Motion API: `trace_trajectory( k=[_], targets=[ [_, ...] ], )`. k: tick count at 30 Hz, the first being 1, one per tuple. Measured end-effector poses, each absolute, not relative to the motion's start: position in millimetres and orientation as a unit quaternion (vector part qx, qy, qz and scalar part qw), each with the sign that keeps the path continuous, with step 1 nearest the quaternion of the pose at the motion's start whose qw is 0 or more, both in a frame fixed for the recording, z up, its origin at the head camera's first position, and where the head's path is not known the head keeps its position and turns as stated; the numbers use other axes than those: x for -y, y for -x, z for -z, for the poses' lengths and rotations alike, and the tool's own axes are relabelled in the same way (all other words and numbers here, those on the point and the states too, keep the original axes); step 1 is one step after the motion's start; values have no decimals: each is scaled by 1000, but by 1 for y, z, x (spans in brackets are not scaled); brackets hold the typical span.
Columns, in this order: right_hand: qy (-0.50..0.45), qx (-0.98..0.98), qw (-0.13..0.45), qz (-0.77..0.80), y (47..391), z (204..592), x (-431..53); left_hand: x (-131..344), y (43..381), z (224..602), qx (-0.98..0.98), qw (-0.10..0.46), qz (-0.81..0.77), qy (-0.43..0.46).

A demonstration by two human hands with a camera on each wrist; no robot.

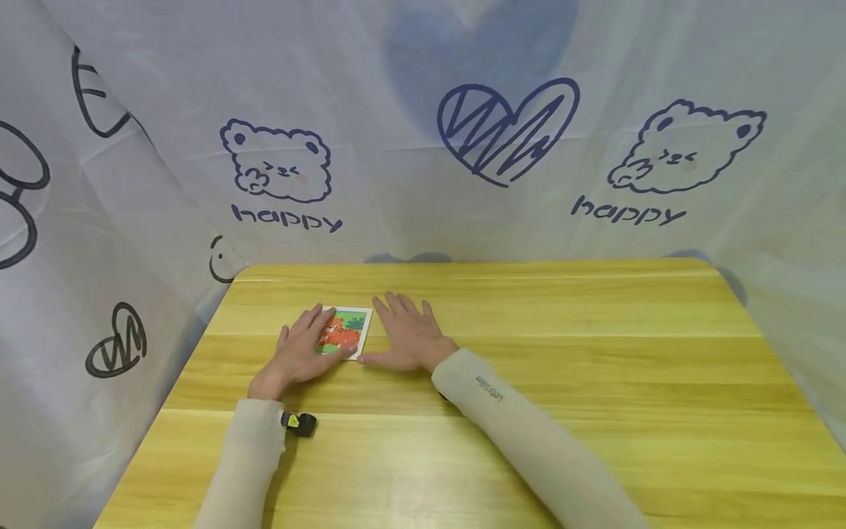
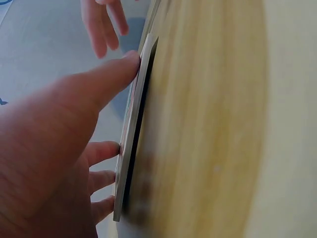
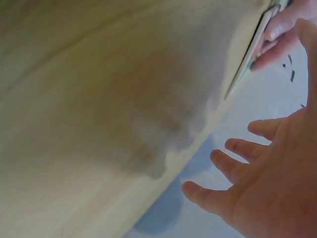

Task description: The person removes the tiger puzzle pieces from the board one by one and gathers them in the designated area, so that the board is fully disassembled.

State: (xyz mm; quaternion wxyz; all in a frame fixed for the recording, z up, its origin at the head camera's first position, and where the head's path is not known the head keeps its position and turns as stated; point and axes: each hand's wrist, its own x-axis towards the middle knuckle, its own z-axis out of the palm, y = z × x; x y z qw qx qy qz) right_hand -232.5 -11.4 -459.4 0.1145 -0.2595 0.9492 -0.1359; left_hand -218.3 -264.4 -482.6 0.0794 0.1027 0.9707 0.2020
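Observation:
A thin square board (image 1: 362, 332) with a white border lies toward the table's left side. It bears an orange tiger on green, partly covered by the left hand. My left hand (image 1: 304, 351) is spread over its left part, with thumb and fingertips touching the top face. Edge-on in the left wrist view, the board (image 2: 132, 129) shows a pale side and a dark underside. Just right of it is my right hand (image 1: 408, 336), fingers spread and holding nothing. In the right wrist view that hand (image 3: 277, 173) hovers over the table, its shadow falling on the wood.
The wooden table (image 1: 529, 441) has rounded far corners. Behind it and along the left hangs a white cloth (image 1: 396, 191) printed with bears, hearts and the word happy. A small black device (image 1: 300, 424) is strapped at the left wrist.

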Motion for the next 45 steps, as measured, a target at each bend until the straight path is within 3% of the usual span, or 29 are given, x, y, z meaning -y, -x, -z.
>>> trace_trajectory(
  k=[9, 19, 33, 45],
  targets=[
    [254, -949, 152, 108, 226, 462, 38, 262, 218, 482, -972, 81, -194, -103],
    [238, -958, 147, 55, 222, 464, 58, 251, 216, 479, -974, 89, -188, -93],
    [249, -954, 153, 67, 211, 460, 34, 227, 204, 475, -972, 74, -173, -141],
    [251, -956, 131, 82, 201, 463, 2, 199, 197, 477, -956, 25, -189, -225]
  ],
)
